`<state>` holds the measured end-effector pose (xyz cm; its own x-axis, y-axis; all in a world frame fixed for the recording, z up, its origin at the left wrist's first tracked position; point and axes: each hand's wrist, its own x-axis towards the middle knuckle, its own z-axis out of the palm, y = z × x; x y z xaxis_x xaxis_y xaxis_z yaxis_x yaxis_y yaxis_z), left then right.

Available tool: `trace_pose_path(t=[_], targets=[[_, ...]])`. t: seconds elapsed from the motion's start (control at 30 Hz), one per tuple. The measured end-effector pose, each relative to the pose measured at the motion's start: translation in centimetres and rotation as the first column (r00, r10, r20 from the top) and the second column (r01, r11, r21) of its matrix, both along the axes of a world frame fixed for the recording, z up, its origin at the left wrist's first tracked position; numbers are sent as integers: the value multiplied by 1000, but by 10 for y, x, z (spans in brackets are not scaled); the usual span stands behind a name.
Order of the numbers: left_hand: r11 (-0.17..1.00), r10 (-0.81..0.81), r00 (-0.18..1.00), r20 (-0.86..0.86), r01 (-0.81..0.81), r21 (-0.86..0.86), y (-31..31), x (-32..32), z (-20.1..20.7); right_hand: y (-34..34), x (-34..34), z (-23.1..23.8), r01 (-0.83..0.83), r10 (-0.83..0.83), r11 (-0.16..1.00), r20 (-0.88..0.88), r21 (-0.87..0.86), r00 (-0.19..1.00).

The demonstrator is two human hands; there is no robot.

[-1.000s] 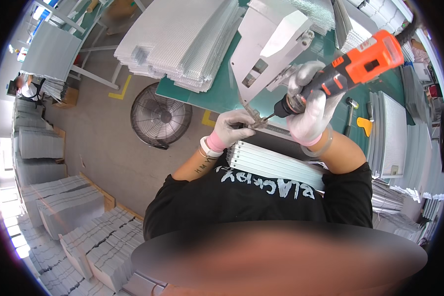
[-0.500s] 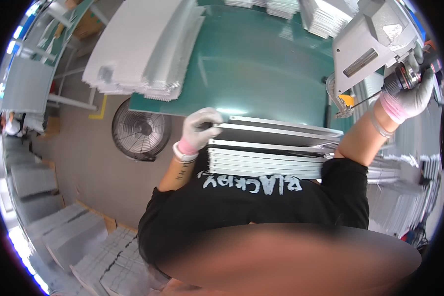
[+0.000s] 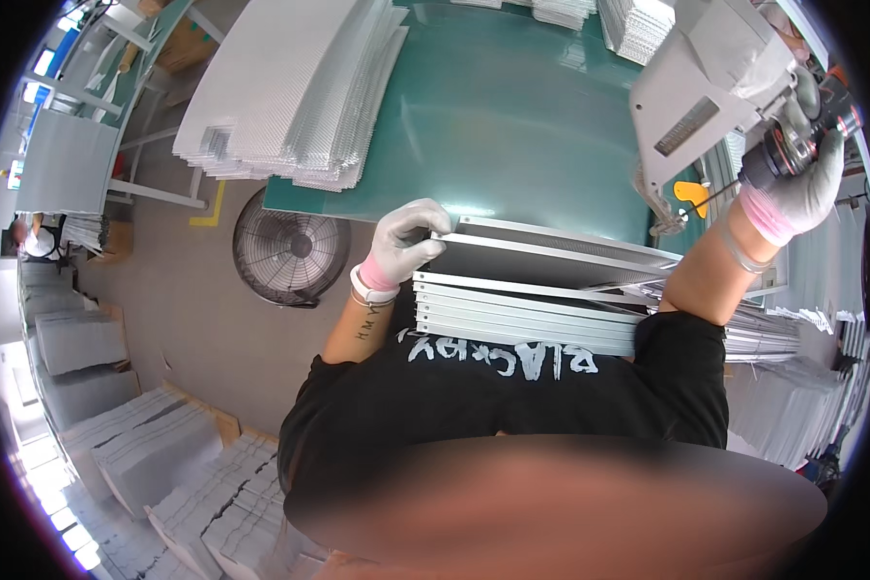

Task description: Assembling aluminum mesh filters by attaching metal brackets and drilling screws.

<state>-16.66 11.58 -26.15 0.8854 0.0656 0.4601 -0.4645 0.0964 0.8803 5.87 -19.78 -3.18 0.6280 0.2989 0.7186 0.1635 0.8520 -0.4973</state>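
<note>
Starting at the far left, we see grey flat panels piled in stacks on the floor and, above them, a brown cardboard box, its contents hidden from us. Next comes a round black floor fan, blades inside its wire cage, standing off the near left corner of the green-topped table. A thick stack of white mesh sheets covers that corner and overhangs the left edge.

Our white-gloved left hand is before the near edge, thumb and curled fingers pinching the left end of a silver-framed dark mesh panel. This panel lies tilted above a stack of white-edged framed panels, between the table's near edge and our black shirt.

Toward the right end of the table hangs a grey angular housing, a dark ribbed strip showing in its slot. A yellow flat scraper lies below it. Beside the housing, our gloved right hand has its fingers wrapped around an orange-and-black power drill, its thin bit pointing down-left; whether drill and housing are joined, we cannot tell.
</note>
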Motion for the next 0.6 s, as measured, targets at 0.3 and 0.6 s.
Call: trace_pose_path(t=[0.3, 0.6], targets=[[989, -35, 999, 24, 38, -141, 17, -5, -14, -22, 13, -5, -3, 3, 999, -5, -42, 1000], [998, 29, 1000, 1, -29, -49, 11, -1, -11, -22, 3, 0, -99, 100, 994, 14, -40, 995]])
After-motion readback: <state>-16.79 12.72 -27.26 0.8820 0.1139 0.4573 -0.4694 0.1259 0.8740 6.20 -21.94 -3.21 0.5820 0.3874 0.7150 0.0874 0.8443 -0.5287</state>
